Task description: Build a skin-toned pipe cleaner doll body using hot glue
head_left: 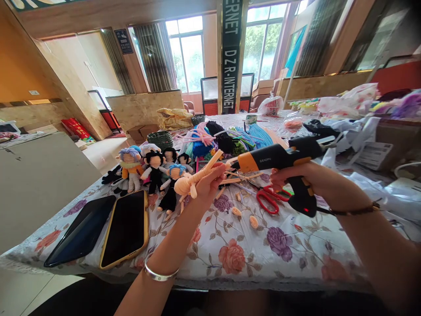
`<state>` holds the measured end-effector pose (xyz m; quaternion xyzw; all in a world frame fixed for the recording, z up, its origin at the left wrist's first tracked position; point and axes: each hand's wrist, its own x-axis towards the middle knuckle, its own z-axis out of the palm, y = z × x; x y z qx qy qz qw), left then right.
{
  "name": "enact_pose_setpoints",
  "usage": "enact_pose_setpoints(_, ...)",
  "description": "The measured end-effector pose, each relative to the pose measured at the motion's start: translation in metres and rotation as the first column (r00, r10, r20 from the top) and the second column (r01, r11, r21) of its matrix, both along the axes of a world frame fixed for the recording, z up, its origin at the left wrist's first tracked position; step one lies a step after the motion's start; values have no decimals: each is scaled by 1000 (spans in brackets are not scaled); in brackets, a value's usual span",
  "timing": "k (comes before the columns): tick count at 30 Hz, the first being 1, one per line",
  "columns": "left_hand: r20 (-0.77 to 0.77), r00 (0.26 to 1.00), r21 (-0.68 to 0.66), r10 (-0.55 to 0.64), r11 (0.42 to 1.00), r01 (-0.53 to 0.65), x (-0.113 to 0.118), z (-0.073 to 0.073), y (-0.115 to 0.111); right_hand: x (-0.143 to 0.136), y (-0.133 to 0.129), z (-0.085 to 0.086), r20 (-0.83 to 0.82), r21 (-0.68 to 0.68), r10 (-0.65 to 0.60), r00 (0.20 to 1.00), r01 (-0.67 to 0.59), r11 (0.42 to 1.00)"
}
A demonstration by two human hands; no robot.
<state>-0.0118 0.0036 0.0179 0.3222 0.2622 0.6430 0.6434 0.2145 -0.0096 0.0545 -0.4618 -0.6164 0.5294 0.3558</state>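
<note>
My left hand [210,181] is closed around a peach-coloured doll body [184,186] made of fuzzy stems, its round head toward the lower left and a limb pointing up. In my right hand [305,173] is a black and orange hot glue gun [268,158] with a small red light on its handle. The gun's nozzle points left and is at the doll body beside my left fingertips; whether it touches cannot be made out. Below the gun lie red-handled scissors [268,201]. Two small peach coiled pieces [253,222] rest on the flowered tablecloth [210,263].
Several finished dolls [154,169] stand at the left, behind two phones [125,230]. Bundles of coloured fuzzy stems [226,138] lie at the back beside a dark green basket [160,139]. Plastic bags [351,105] and a cardboard box [371,147] occupy the right.
</note>
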Motion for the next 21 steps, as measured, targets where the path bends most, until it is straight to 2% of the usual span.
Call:
enact_pose_setpoints(4,12,1000,22,-4,1000,3,-1,-2,1,1,0,0,7,-17,23,1000,-23,1000)
enact_pose_setpoints(9,17,1000,11,-9,1000,9,0,-2,1,0,0,1,14,-93,-55,998,56,994)
enact_pose_setpoints(14,0,1000,-5,-9,1000,9,0,0,1,-2,-2,2,-26,-80,-87,996,85,993)
enact_pose_setpoints(21,-14,1000,-22,-10,1000,10,2,3,-1,3,3,-2,1,-94,-52,999,52,994)
